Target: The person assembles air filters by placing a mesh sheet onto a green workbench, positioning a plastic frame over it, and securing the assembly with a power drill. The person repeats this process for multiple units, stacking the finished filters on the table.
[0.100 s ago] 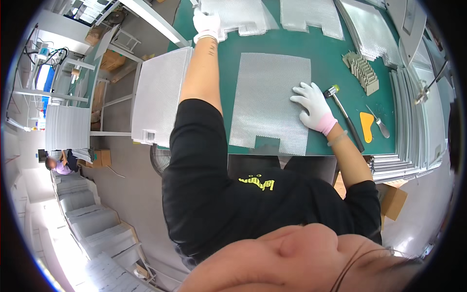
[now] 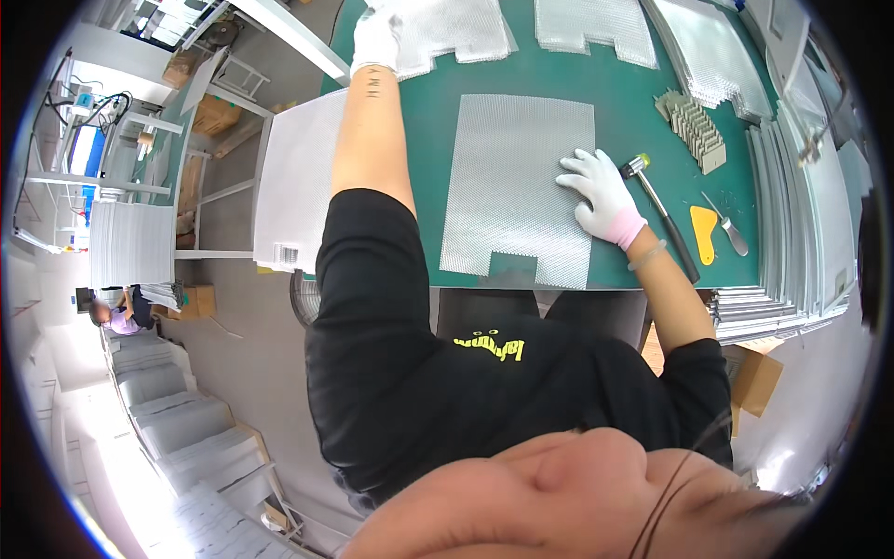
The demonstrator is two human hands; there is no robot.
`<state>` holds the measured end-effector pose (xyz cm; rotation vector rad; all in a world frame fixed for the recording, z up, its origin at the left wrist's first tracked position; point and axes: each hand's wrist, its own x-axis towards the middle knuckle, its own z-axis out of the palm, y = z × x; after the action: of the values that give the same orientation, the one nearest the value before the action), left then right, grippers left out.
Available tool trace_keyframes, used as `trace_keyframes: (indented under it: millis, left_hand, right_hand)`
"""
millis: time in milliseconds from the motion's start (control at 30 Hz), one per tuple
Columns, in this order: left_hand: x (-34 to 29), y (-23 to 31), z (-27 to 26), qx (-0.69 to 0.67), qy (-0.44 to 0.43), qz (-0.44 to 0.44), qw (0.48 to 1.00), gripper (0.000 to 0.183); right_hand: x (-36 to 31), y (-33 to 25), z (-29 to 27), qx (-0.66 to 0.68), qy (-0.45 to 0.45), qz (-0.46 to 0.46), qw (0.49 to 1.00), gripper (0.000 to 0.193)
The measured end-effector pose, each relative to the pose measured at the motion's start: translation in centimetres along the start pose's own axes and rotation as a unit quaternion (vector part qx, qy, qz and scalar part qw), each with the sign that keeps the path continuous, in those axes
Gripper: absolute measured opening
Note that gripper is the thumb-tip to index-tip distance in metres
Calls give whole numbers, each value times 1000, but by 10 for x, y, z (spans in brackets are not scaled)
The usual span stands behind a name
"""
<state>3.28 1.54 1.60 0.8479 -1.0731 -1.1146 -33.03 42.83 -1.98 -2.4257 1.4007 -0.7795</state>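
At the far left of the green table, my gloved left hand (image 2: pixel 377 42) grips the left edge of a notched metal mesh sheet (image 2: pixel 452 33), its fingertips hard to make out. Another silvery mesh sheet (image 2: pixel 517 182), with a rectangular cutout at its near edge, lies flat before me. My right hand (image 2: pixel 603 197), in a white glove with a pink cuff, rests open on that sheet's right edge, fingers spread. Just right of this hand lies a hammer (image 2: pixel 663 210) with a black grip and a yellow-green head end.
A yellow scraper (image 2: pixel 704 235) and a screwdriver-like tool (image 2: pixel 731 231) lie right of the hammer. Beyond them is a row of beige-grey brackets (image 2: pixel 693 135). More mesh stacks (image 2: pixel 596 28) line the far side. Panels (image 2: pixel 792 224) stand at the right; a white panel stack (image 2: pixel 298 186) sits left.
My left hand has shifted left, and the mesh sheet at its fingers has moved left with it. My right hand stays on the near sheet.
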Motion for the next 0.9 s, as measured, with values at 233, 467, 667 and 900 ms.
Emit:
trace_keyframes:
  millis: [233,467,667,900]
  left_hand:
    - [-75,55,27,-410,-183,-67,891,38]
    - [-127,40,14,-145,-83,-116,979,44]
    - [-157,67,25,103,-88,147,980,40]
    - [-291,111,32,-312,-186,-59,930,47]
  right_hand:
    - [-5,12,3,-41,22,3,999,48]
    - [-5,11,4,-76,12,6,997,49]
    - [-6,14,7,-76,16,9,997,48]
    - [-31,7,1,-128,-14,41,991,51]
